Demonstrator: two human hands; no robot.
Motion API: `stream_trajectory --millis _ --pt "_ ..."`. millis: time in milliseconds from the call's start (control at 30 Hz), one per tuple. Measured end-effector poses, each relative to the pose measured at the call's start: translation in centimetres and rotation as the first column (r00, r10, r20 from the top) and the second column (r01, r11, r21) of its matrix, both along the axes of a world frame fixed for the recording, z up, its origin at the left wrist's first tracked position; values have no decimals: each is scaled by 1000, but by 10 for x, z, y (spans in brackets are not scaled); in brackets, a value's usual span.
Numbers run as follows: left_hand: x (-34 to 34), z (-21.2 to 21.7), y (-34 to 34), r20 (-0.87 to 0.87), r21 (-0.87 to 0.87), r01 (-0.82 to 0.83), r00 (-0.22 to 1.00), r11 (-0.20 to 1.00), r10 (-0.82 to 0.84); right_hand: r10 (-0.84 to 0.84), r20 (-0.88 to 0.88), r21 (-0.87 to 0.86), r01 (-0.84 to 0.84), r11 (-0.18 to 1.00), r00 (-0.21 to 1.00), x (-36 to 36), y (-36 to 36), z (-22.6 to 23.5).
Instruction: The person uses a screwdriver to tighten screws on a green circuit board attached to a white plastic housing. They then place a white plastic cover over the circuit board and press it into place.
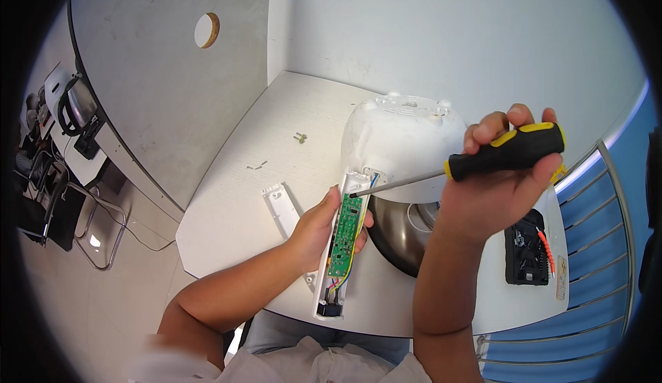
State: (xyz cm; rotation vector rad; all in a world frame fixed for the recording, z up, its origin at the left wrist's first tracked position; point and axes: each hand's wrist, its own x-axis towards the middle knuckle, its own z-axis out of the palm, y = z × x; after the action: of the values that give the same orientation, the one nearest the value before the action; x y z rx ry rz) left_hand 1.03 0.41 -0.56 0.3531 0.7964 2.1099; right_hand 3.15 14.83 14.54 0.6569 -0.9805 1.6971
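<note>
Closest in, at six o'clock on the long white housing (354, 179), a black socket (329, 310) sits in place with coloured wires (336, 285) running up from it! And there's the green circuit board (346, 238), lying exposed but still inside that housing, so the opening up looks done and the wiring looks untouched. The person's left hand (317, 228), at nine o'clock, grips the housing from both sides; the right hand (496, 193), at two o'clock, is wrapped round a black-and-yellow screwdriver (507, 152), its tip at the board's top end, contact too fine to call. A white cover strip (281, 207) lies off at ten o'clock, a metal bowl (386, 235) at three, an open black tool case (520, 266) beyond it. Farther out, a white rounded body (396, 142) stands feet-up at one o'clock, and loose small fasteners (300, 137), apparently already out, at eleven
</note>
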Motion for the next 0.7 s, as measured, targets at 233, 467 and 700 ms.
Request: stream_trajectory --millis 233,467,700 --pt "-4 3 -5 -35 2 43 998 999 -43 -138 318 362 14 932 938 43 4 18" --pt "3 10 -2 16 -5 -67 998 998 68 -710 558 830 -278 484 429 40 -22 -4" --pt "2 8 2 -39 -3 -73 997 997 73 -847 399 902 -316 294 351 19 -27 -43"
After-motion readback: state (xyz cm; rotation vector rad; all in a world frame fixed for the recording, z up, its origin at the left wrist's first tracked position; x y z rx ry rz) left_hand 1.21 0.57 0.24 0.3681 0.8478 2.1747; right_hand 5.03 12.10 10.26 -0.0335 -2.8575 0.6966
